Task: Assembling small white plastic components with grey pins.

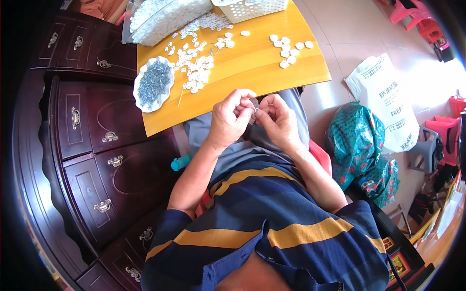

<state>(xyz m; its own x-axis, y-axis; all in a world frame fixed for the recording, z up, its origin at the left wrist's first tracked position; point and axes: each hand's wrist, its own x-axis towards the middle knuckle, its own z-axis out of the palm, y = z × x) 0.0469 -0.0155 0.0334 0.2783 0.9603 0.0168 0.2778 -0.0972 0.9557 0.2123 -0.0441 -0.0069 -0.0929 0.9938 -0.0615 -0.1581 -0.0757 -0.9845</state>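
My left hand (230, 118) and my right hand (278, 119) meet over my lap, just below the front edge of the yellow table (252, 68). Between their fingertips they pinch a small white piece (254, 109); both hands are closed on it. Loose white round pieces (196, 63) lie scattered across the table's left half, and a small group of finished-looking white pieces (290, 49) sits at the right. A scalloped white dish (141, 95) filled with small grey metal pins stands at the table's left edge.
A clear bag of white pieces (160, 17) and a white plastic basket (252, 7) stand at the table's far side. A dark wooden cabinet (87, 145) with drawers is on my left. Green and white bags (361, 140) and pink stools lie on the floor at right.
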